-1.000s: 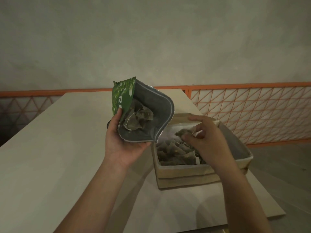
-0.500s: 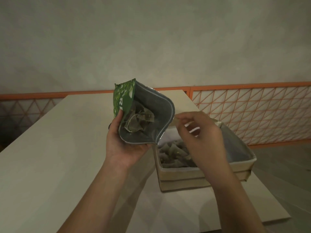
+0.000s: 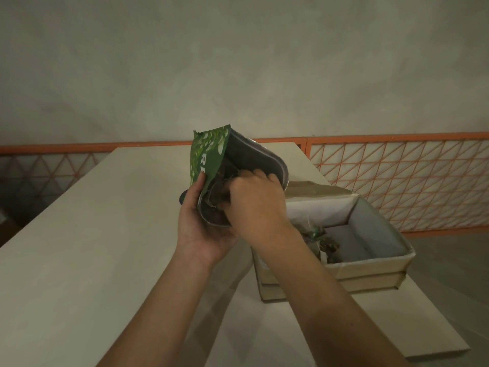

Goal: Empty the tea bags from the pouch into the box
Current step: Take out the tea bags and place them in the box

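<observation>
My left hand (image 3: 201, 229) grips a green pouch (image 3: 209, 152) with a silver lining from below, its open mouth turned toward me. My right hand (image 3: 254, 200) reaches into the pouch mouth, its fingers curled among the tea bags (image 3: 219, 192) inside; whether they pinch one I cannot tell. To the right on the table stands a beige cardboard box (image 3: 370, 266) lined with white paper. Several tea bags (image 3: 325, 242) lie in it, partly hidden behind my right forearm.
The pale table (image 3: 92, 247) stretches to the left and far side; its right edge runs just past the box. An orange lattice railing (image 3: 397, 181) stands behind and to the right, in front of a plain wall.
My right hand has left the box, risen to the left and gone into the pouch mouth. The left hand keeps the pouch in much the same place.
</observation>
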Tool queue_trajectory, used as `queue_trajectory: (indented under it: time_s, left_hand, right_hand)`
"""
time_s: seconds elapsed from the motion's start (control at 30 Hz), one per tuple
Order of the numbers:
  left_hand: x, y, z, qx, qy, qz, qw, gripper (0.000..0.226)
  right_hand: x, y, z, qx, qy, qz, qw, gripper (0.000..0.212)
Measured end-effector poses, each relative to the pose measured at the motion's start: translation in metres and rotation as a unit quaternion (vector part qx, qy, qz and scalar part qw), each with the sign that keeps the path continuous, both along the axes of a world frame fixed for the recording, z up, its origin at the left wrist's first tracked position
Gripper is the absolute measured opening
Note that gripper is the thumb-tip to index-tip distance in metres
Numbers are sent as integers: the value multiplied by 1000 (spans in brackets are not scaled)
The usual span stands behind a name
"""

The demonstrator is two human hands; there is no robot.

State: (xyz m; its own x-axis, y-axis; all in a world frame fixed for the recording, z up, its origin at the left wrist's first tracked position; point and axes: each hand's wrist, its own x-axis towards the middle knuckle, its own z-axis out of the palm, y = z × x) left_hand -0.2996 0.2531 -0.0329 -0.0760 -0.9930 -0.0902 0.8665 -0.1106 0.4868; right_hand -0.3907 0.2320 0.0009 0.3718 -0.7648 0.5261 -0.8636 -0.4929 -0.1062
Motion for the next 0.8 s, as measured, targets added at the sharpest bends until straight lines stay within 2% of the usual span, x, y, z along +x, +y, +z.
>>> queue_trajectory:
  time_s: [0.1, 0.17, 0.27, 0.4, 0.6, 0.73, 0.8]
  left_hand:
    - [1, -1, 0, 4, -9, 14, 1000, 57]
    - [0, -2, 0, 4, -14, 16, 1000, 52]
    - [-2, -2, 0, -1, -15, 19, 1000, 48]
    - [-4, -3, 2, -11, -21, 3, 1000, 55]
    - [-5, -9, -3, -36, 9, -24, 999, 62]
    - [-16, -11, -5, -36, 32, -32, 998, 57]
    - [-16, -10, -5, -44, 40, -30, 998, 56]
  right_hand:
    - [-2, -4, 0, -16, -33, 11, 999, 20]
    - [-10, -3, 4, 18, -97, 41, 994, 18]
    - [-26, 4, 14, 75, -215, 83, 970, 9]
    - [-51, 9, 18, 44, -352, 107, 929, 6]
    - [-93, 16, 15, 43, -440, 102, 891, 17]
    - [-128, 13, 13, 45, -526, 84, 845, 13]
    - [-140, 7, 12, 52, -537, 79, 838, 13]
